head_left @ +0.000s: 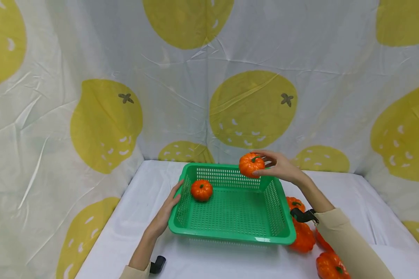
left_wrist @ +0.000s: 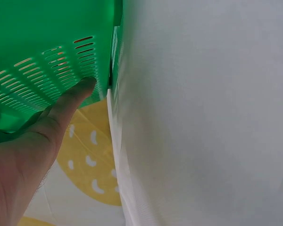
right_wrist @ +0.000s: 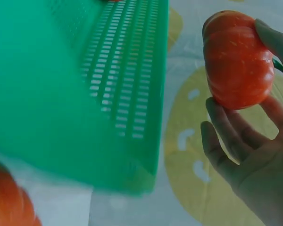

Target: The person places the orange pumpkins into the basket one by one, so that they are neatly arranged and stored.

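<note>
My right hand [head_left: 281, 167] holds a small orange pumpkin [head_left: 250, 165] with a green stem over the back right of a green plastic basket [head_left: 230, 235]. In the right wrist view, thumb and fingertips pinch that pumpkin [right_wrist: 238, 61] at its sides. My left hand [head_left: 165, 213] grips the basket's left side at the rim; the left wrist view shows a finger [left_wrist: 78, 94] lying against the slotted outer wall [left_wrist: 61, 61]. Inside the basket, near its left wall, sits another orange pumpkin [head_left: 201, 190].
Right of the basket, several more orange pumpkins [head_left: 302, 237] lie on the white-covered table [head_left: 363, 217], partly hidden by my right forearm and the basket. One pumpkin [head_left: 331, 266] is near the front. A lemon-print cloth [head_left: 181, 104] hangs behind and at both sides.
</note>
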A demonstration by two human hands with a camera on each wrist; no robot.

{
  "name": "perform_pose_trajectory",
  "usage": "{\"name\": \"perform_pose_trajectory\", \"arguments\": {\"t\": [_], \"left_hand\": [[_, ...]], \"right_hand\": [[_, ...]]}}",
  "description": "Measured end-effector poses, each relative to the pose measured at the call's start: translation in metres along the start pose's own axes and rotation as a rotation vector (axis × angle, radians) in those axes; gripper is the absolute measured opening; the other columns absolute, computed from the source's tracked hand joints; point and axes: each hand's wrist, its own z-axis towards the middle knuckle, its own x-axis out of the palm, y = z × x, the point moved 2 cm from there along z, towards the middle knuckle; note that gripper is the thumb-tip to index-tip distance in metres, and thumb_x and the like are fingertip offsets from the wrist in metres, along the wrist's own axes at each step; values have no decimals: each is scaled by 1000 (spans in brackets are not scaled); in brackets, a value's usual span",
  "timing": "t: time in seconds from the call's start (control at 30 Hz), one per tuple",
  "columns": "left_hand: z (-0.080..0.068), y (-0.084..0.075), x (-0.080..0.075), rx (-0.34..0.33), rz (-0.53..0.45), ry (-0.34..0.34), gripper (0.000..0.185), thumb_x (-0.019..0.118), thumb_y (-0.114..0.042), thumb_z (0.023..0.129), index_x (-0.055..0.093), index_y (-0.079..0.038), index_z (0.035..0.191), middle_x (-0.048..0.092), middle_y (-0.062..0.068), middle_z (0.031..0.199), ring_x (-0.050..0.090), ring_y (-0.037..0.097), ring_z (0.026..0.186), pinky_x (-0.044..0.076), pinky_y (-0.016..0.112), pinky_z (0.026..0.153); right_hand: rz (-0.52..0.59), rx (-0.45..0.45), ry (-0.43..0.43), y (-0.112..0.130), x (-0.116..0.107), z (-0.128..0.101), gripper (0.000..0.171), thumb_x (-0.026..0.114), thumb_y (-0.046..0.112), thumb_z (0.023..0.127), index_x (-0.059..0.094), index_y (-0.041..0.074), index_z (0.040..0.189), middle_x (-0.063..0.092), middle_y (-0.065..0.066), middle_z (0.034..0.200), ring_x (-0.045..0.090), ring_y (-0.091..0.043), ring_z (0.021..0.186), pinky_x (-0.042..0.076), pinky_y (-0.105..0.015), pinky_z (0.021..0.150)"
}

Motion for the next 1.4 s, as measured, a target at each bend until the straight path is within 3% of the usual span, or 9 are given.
{"name": "perform_pose_trajectory", "arguments": {"t": [0.23,0.4,0.63,0.87,1.03,1.4], "left_hand": [[-2,5,3,-7,-8,10,54,28,-41,113,17,-38,165,6,2,176,4,35,162,5,68,125],[-3,4,5,-13,-1,7,54,28,-41,113,18,-38,165,7,2,176,5,35,162,5,68,125],[-3,3,4,-7,5,6,54,28,-41,113,18,-38,165,7,2,176,5,36,162,6,69,125],[-2,3,5,-4,11,12,54,28,-40,113,17,-38,165,7,3,176,6,36,162,7,69,125],[0,0,4,7,12,11,54,27,-40,113,17,-37,166,7,4,176,7,37,161,9,69,124],[2,0,0,12,10,-2,54,27,-41,113,18,-37,166,8,3,176,7,35,162,7,68,125]], "right_hand": [[101,36,44,5,30,20,72,82,24,90,50,24,155,62,-15,142,64,-31,121,58,-32,91],[115,41,39,2,50,25,71,83,25,89,52,28,153,62,-11,144,63,-32,125,57,-35,94],[111,65,68,-6,71,29,73,83,30,89,51,24,154,65,-11,142,63,-29,126,54,-37,98],[115,67,119,-7,81,27,74,80,28,92,47,16,157,57,-14,152,58,-34,134,53,-46,103],[135,88,147,-2,83,29,75,81,30,91,47,17,156,49,-13,159,49,-36,144,47,-53,111],[105,117,214,-8,91,37,76,85,30,87,52,16,153,55,-10,155,56,-31,138,49,-48,109]]}}
